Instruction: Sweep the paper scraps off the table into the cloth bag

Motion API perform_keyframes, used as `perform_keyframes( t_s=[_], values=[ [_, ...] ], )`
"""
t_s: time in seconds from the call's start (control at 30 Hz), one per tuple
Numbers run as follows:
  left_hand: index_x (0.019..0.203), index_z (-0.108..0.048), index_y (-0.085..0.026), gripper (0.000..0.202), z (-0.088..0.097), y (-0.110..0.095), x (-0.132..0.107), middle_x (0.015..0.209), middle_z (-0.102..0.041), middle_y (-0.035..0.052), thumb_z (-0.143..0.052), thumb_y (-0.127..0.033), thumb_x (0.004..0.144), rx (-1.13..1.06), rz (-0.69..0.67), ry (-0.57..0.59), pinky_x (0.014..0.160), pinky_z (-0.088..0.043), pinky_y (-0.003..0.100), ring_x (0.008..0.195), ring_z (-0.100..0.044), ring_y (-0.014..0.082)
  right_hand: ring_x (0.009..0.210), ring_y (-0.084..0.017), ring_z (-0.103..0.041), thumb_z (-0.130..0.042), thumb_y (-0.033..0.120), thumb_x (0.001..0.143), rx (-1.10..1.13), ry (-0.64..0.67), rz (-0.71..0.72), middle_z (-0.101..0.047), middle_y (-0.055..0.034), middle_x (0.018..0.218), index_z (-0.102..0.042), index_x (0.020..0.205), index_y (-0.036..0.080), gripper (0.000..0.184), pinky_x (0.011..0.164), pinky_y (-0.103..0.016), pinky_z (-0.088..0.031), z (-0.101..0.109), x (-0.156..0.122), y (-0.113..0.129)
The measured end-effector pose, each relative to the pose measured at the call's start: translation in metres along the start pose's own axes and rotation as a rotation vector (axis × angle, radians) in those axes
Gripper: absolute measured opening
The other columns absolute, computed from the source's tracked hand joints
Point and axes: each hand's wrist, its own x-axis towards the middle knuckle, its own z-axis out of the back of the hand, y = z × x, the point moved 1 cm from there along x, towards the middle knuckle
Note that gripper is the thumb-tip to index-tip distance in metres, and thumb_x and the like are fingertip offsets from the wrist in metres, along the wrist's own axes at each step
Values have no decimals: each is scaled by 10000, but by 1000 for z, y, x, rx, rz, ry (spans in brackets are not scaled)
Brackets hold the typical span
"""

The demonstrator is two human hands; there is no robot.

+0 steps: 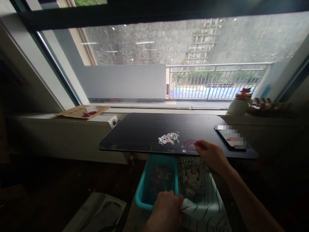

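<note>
A dark tabletop (135, 132) stands under a big window. A small heap of torn paper scraps (169, 138) lies near its front edge. My right hand (211, 156) rests on that edge, fingers curled and pinching at a roll of clear tape (190, 146). Below the table, my left hand (166, 211) is closed on the edge of a white black-striped bag (205, 206) that has pale scraps inside. A teal plastic bin (154, 180) with more scraps sits right beside the bag, against my left hand.
A flat dark device (230, 137) lies on the table's right end. On the sill are a cardboard sheet with red scissors (89, 113), a white radiator (103, 118), and a white pot (238, 104). The floor below is dim.
</note>
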Motion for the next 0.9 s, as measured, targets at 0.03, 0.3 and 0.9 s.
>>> perform_keyframes(
  t_s=[0.03,0.3,0.9],
  values=[
    [915,-670,-194,271,0,0,0,885,-669,119,-498,-305,738,2,-2,-1,717,-503,415,807,-638,307,786,-193,-644,-501,342,793,8,-3,-1,-710,-23,827,-676,896,229,232,702,-288,-434,0,0,0],
    [897,-666,-206,258,-5,3,0,875,-669,109,-498,-312,734,3,-1,-28,716,-500,412,803,-637,303,731,-178,-639,-506,315,769,-4,33,5,-705,-7,770,-673,847,237,199,674,-277,-431,5,-7,2],
    [925,-667,-206,266,-3,1,-2,897,-673,106,-492,-298,746,4,0,-5,737,-494,398,826,-635,292,747,-197,-618,-469,408,835,74,-40,50,-705,-49,821,-697,964,219,323,670,-286,-436,-16,5,7]
  ],
)
